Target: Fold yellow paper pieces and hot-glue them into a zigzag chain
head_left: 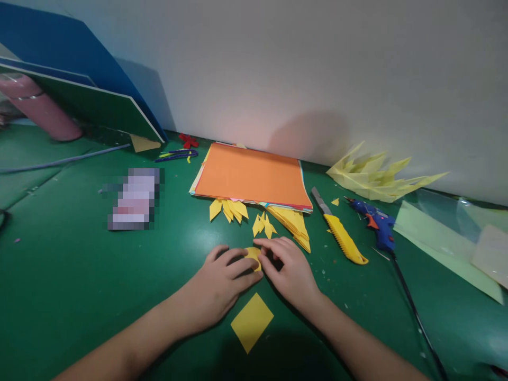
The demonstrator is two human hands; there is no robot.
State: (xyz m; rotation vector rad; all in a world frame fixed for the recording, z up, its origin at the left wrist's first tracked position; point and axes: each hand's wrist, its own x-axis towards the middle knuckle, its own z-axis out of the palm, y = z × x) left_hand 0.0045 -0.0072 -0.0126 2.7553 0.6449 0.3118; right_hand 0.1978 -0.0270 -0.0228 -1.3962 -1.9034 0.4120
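A small piece of yellow paper (253,253) lies between my hands on the green table. My left hand (226,278) reaches over it from the left, its fingers curved and holding the paper down. On the paper's right edge, the thumb of my right hand (289,267) touches it, the fingers bent in around it and the index finger pointing left above. Closer to me lies a flat yellow paper square (252,323), turned like a diamond. Just beyond my hands are small folded yellow paper pieces (264,226) and more folded points (228,210).
Behind my hands lies an orange-topped paper stack (250,174), with folded yellow paper (291,222) partly under it. At right are a yellow utility knife (343,238), blade out, a blue glue gun (375,222) with its cord, and a spiky yellow paper piece (381,177). A pink bottle (43,108) stands left.
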